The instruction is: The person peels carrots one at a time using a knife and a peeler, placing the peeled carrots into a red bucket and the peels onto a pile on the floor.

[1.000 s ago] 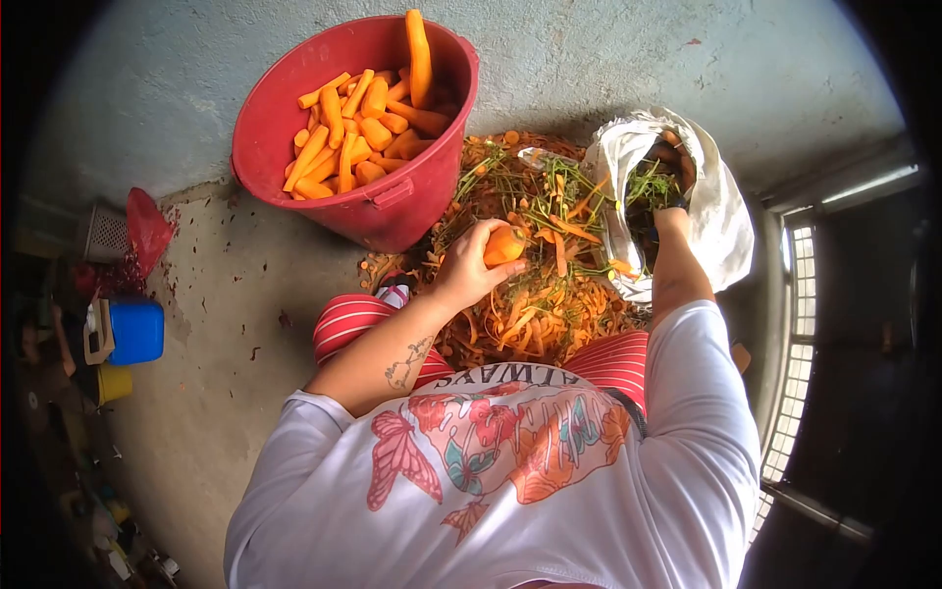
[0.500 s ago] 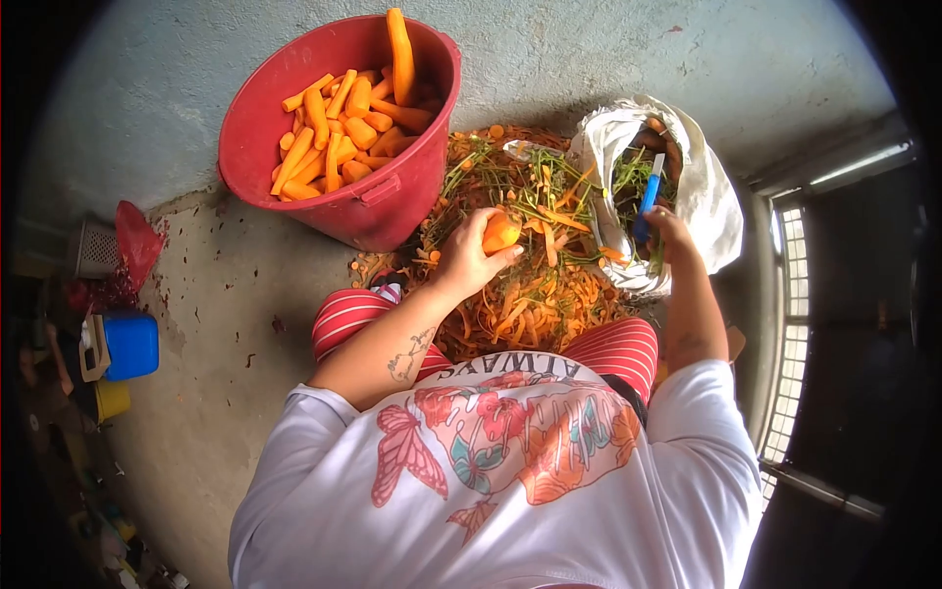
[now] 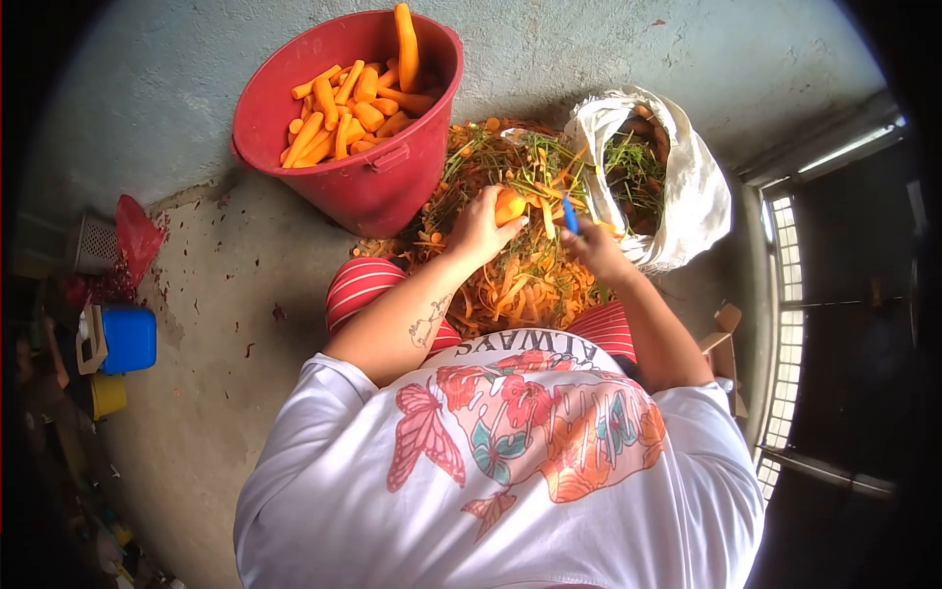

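Observation:
My left hand [image 3: 476,234] is closed around a peeled orange carrot [image 3: 509,206], with its rounded end showing between thumb and fingers. Just to the right, my right hand [image 3: 597,250] grips a blue-handled knife [image 3: 569,213]. The knife is close to the carrot, and its blade is hard to make out here. Both hands are over a heap of carrot peelings [image 3: 515,293] and green stems that lies between my knees. Behind my left hand, a red bucket [image 3: 378,187] holds many peeled carrots [image 3: 345,108], one standing upright against the rim.
To the right of the heap, an open white sack [image 3: 699,191] contains green tops and unpeeled carrots. A rough wall [image 3: 549,49] runs behind. On the left floor are a blue container [image 3: 130,341] and a red plastic bag [image 3: 135,236]. A cardboard box [image 3: 721,348] lies at right.
My right hand has moved left with the knife, from the sack's opening to beside the carrot. My left hand keeps holding the carrot in nearly the same place.

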The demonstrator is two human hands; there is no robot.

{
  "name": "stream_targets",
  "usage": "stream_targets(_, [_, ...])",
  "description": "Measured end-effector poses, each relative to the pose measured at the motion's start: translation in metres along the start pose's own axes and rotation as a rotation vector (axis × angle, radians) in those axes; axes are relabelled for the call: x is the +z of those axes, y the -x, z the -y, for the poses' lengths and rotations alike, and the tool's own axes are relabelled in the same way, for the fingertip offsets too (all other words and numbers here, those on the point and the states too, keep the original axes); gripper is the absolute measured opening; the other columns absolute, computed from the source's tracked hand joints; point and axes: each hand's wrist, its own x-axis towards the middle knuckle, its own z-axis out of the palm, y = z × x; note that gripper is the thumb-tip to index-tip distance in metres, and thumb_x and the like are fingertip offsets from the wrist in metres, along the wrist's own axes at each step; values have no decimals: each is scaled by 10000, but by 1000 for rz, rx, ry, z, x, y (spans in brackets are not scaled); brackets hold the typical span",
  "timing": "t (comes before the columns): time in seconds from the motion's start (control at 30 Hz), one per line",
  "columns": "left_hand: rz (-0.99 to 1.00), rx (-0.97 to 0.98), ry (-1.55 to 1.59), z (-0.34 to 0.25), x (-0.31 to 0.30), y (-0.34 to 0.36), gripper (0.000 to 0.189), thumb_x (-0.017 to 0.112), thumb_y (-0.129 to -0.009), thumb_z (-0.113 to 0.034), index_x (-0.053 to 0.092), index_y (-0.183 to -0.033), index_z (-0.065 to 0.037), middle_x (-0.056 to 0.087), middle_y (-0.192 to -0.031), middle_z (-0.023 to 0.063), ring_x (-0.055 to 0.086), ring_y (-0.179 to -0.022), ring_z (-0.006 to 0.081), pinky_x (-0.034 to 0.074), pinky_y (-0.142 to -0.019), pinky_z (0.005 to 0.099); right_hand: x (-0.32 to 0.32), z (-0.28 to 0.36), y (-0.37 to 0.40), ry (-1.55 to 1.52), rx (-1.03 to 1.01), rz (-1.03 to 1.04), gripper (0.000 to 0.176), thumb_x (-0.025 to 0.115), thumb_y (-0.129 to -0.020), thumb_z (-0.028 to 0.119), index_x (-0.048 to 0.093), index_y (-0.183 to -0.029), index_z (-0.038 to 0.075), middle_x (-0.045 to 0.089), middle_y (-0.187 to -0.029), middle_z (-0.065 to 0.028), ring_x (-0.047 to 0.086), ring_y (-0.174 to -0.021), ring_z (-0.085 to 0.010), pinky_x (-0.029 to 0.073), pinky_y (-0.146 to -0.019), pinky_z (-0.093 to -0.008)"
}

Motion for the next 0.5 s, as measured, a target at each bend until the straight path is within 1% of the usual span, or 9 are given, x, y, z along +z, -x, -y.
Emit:
stream_targets(0.03, [4, -6, -20, 0, -1, 2, 503, 752, -752, -271, 485, -1095, -17, 629, -916, 177, 635, -831, 324, 499, -724, 387, 9, 13, 10, 120, -55, 29, 294, 602, -908, 297, 581, -992, 17, 515, -684, -29, 471, -608, -129, 407, -566, -306])
stream_targets(0.07, [9, -11, -41, 1, -1, 3, 494, 750, -753, -265, 484, -1090, -20, 629, -902, 174, 637, -813, 324, 500, -707, 385, 14, 28, 20, 345, -190, 24, 262, 586, -910, 251, 556, -950, -6, 531, -707, -105, 471, -620, -205, 419, -619, -361])
stream_targets(0.1, [12, -16, -62, -1, -3, 4, 484, 748, -755, -259, 482, -1084, -23, 629, -887, 171, 638, -796, 325, 502, -691, 383, 20, 31, 22, 381, -273, 39, 263, 570, -894, 189, 551, -1080, 5, 567, -769, -168, 527, -645, -298, 438, -661, -392])
stream_targets(0.17, [53, -29, -96, -2, -8, 6, 501, 732, -761, -266, 469, -1114, -26, 619, -946, 179, 632, -844, 333, 512, -707, 393, 28, 39, 32, 433, -365, -27, 397, 558, -868, 142, 496, -1251, 59, 606, -836, -191, 589, -729, -359, 468, -681, -414])
stream_targets(0.2, [73, -35, -113, -2, -11, 6, 509, 724, -764, -269, 462, -1128, -28, 614, -976, 184, 629, -868, 336, 516, -715, 398, 30, 46, 37, 496, -351, -38, 435, 559, -865, 148, 471, -1286, 85, 609, -844, -191, 599, -748, -361, 476, -681, -423])
stream_targets(0.27, [88, -7, -133, -1, -13, 7, 491, 724, -761, -272, 467, -1107, -37, 614, -959, 174, 630, -849, 332, 517, -697, 398, 33, 55, 43, 624, -319, -60, 517, 561, -859, 159, 420, -1356, 136, 614, -858, -192, 619, -786, -367, 492, -681, -441])
stream_targets(0.3, [97, 6, -142, -4, -15, 7, 482, 725, -760, -273, 469, -1096, -41, 614, -951, 169, 631, -839, 330, 517, -688, 398, 34, 55, 43, 655, -346, -74, 505, 560, -863, 175, 430, -1350, 147, 615, -861, -189, 621, -778, -363, 498, -675, -441])
stream_targets(0.4, [160, -43, -182, -14, -22, 9, 471, 722, -760, -274, 467, -1070, -28, 614, -927, 169, 632, -808, 334, 517, -664, 402, 38, 49, 39, 711, -412, -115, 470, 555, -874, 219, 454, -1331, 173, 615, -872, -183, 626, -754, -358, 510, -661, -443])
stream_targets(0.5, [102, -4, -206, -6, -18, 9, 466, 720, -759, -272, 460, -1044, -11, 615, -901, 185, 634, -777, 344, 518, -641, 408, 39, 46, 35, 718, -427, -172, 439, 547, -882, 242, 473, -1310, 171, 613, -883, -183, 625, -734, -363, 514, -651, -445])
